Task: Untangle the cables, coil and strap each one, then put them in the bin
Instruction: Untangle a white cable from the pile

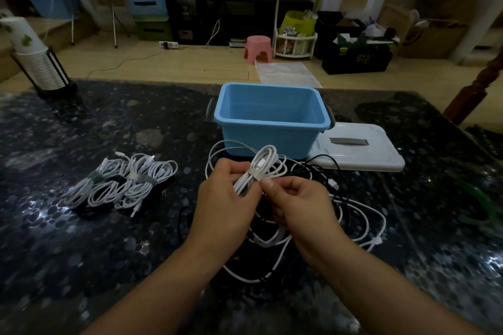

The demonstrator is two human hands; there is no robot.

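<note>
Light-blue rectangular plastic bin point(272, 119) sits at far middle of dark speckled glossy worktop point(81, 239), nothing visible inside. White flat plastic lid point(362, 149) lies touching bin's right side. Your left hand point(226, 196) grips coiled white cable bundle point(262, 168) in front of bin, above table. Your right hand point(296, 204) pinches its pale strap point(254, 173) with thumb and forefinger. Loose tangle of white and black cables point(348, 215) lies beneath your hands. Four strapped white cable coils point(122, 185) lie at left, well apart from bin.
</note>
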